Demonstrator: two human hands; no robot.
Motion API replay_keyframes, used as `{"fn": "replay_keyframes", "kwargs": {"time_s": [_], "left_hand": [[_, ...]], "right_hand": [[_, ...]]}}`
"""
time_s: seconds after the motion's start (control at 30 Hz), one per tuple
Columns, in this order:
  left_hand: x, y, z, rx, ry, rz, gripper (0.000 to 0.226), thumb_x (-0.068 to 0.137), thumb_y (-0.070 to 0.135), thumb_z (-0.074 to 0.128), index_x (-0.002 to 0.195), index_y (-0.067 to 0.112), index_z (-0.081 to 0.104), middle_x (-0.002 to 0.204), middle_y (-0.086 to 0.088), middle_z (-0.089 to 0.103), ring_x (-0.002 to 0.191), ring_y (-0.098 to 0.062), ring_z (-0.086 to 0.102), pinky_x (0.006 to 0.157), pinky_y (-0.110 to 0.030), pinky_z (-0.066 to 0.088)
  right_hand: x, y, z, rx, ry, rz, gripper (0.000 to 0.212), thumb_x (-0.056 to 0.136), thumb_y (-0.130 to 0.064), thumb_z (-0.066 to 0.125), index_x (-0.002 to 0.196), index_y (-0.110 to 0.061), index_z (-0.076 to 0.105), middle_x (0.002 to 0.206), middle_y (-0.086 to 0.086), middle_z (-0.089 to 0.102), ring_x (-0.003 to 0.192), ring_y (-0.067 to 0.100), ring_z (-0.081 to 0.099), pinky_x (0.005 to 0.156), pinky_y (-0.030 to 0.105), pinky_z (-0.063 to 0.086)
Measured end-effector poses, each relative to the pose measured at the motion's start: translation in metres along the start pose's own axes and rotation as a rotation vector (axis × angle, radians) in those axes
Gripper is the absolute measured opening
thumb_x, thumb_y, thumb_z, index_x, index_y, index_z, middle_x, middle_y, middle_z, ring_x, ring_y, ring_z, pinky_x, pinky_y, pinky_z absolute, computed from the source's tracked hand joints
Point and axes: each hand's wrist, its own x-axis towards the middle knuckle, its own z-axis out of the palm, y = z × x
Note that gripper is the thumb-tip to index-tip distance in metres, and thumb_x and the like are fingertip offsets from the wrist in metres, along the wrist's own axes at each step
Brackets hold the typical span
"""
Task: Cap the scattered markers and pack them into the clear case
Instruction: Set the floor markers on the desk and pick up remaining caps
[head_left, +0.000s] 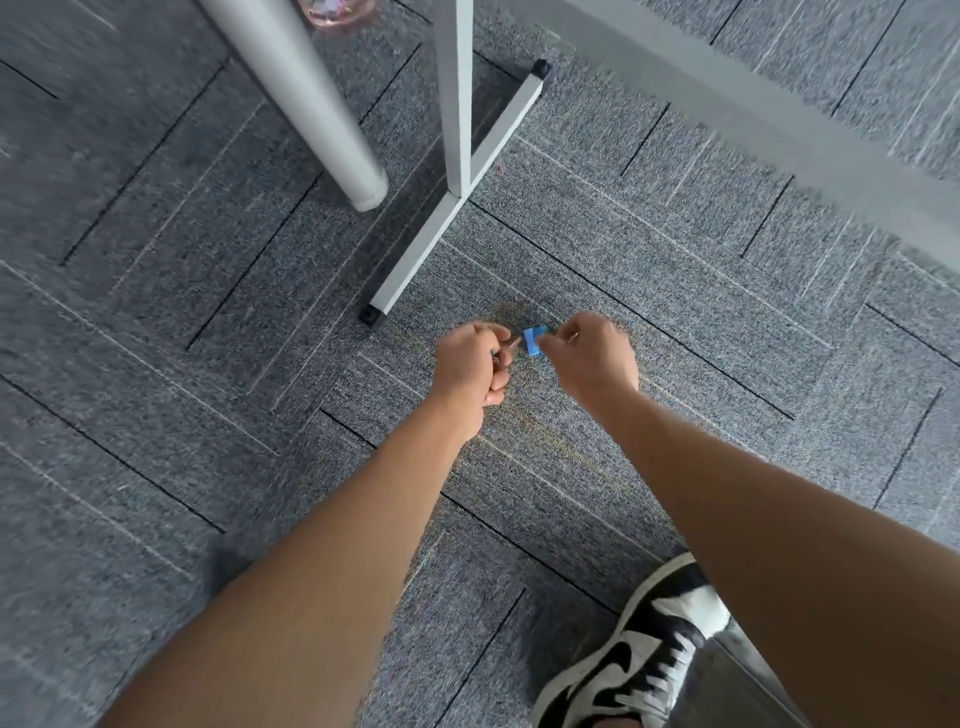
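Both arms are stretched forward and down over a grey carpet. The left hand is curled into a fist around a thin marker, of which only a short dark tip is seen, poking out towards the right; the rest of its body is hidden inside the fingers. The right hand is closed in a pinch on a small blue cap, held at the fingertips with the other fingers folded. The cap is kept just beside the marker tip, with a narrow gap between them as far as can be made out; the frame is slightly blurred there, so contact cannot be ruled out. Both objects are held in the air above the carpet, near the black-capped end of a white metal foot bar.

From that bar a white square post rises, and a round white leg stands just to its left. A pale table edge runs across the upper right. A pinkish transparent object is partly seen at the top edge; what it is cannot be told. A black-and-white sneaker is planted on the carpet at the lower right.
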Motion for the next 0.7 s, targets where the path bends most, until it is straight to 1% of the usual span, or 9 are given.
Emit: {"fn": "replay_keyframes", "kwargs": {"time_s": [0.1,0.17,0.2,0.23,0.3,0.4,0.5,0.6,0.7], "left_hand": [[0.008,-0.005,-0.005,0.191,0.087,0.062,0.023,0.099,-0.002,0.043,0.102,0.008,0.064,0.082,-0.006,0.058,0.053,-0.011,0.042,0.037,-0.021,0.030],[0.015,-0.009,-0.009,0.472,0.139,0.218,0.017,0.102,0.004,0.048,0.113,0.008,0.061,0.093,-0.008,0.062,0.058,-0.010,0.049,0.041,-0.018,0.036],[0.018,-0.011,-0.010,0.637,0.149,0.316,0.015,0.103,0.006,0.051,0.116,0.006,0.057,0.094,-0.009,0.063,0.058,-0.010,0.051,0.042,-0.016,0.037],[0.019,-0.013,-0.010,0.785,0.143,0.394,0.015,0.103,0.009,0.053,0.117,0.006,0.053,0.088,-0.007,0.063,0.056,-0.009,0.051,0.041,-0.016,0.037],[0.020,-0.014,-0.008,1.022,0.110,0.481,0.019,0.104,0.017,0.054,0.118,0.008,0.045,0.077,0.000,0.058,0.052,-0.009,0.051,0.040,-0.019,0.036],[0.021,-0.014,-0.004,1.302,0.098,0.541,0.022,0.105,0.025,0.050,0.118,0.010,0.039,0.075,0.002,0.057,0.052,-0.012,0.053,0.043,-0.029,0.040],[0.025,-0.013,0.001,1.462,0.078,0.564,0.021,0.106,0.024,0.049,0.118,0.011,0.038,0.077,0.000,0.061,0.054,-0.019,0.058,0.045,-0.034,0.045],[0.029,-0.010,0.007,1.619,0.072,0.584,0.022,0.103,0.016,0.054,0.117,0.011,0.038,0.088,-0.006,0.071,0.058,-0.024,0.061,0.048,-0.036,0.047],[0.028,-0.007,0.016,1.686,0.093,0.535,0.023,0.102,0.018,0.056,0.116,0.006,0.042,0.090,-0.009,0.071,0.059,-0.023,0.056,0.048,-0.034,0.041]], "right_hand": [[0.000,-0.004,0.007,-0.019,-0.014,-0.023,0.016,0.097,-0.032,0.066,0.095,-0.016,0.063,0.078,0.003,0.067,0.061,0.018,0.056,0.052,0.026,0.046],[0.000,-0.007,0.007,-0.080,-0.014,-0.039,0.017,0.099,-0.031,0.060,0.094,-0.015,0.061,0.079,0.004,0.065,0.060,0.017,0.053,0.052,0.028,0.047],[0.000,-0.009,0.007,-0.140,-0.023,-0.053,0.020,0.101,-0.032,0.057,0.095,-0.014,0.059,0.078,0.003,0.063,0.059,0.016,0.051,0.051,0.028,0.045],[0.000,-0.011,0.006,-0.201,-0.037,-0.075,0.022,0.102,-0.034,0.054,0.096,-0.012,0.057,0.077,0.002,0.060,0.058,0.015,0.049,0.050,0.028,0.043],[0.000,-0.013,0.002,-0.301,-0.056,-0.109,0.024,0.104,-0.034,0.051,0.097,-0.011,0.053,0.075,0.001,0.055,0.058,0.014,0.049,0.049,0.028,0.041],[0.001,-0.012,-0.004,-0.433,-0.039,-0.140,0.024,0.100,-0.033,0.052,0.096,-0.010,0.053,0.072,0.001,0.056,0.059,0.018,0.056,0.052,0.031,0.048],[0.004,-0.010,-0.006,-0.501,-0.038,-0.116,0.022,0.098,-0.033,0.052,0.094,-0.011,0.053,0.069,0.001,0.055,0.053,0.015,0.048,0.048,0.026,0.038],[0.003,-0.007,-0.006,-0.567,-0.021,-0.090,0.022,0.101,-0.032,0.047,0.087,-0.015,0.047,0.066,-0.002,0.050,0.050,0.012,0.041,0.046,0.024,0.031],[0.001,-0.002,-0.009,-0.565,-0.017,-0.049,0.029,0.103,-0.034,0.041,0.082,-0.015,0.049,0.064,-0.002,0.047,0.050,0.012,0.037,0.046,0.024,0.028]]}}
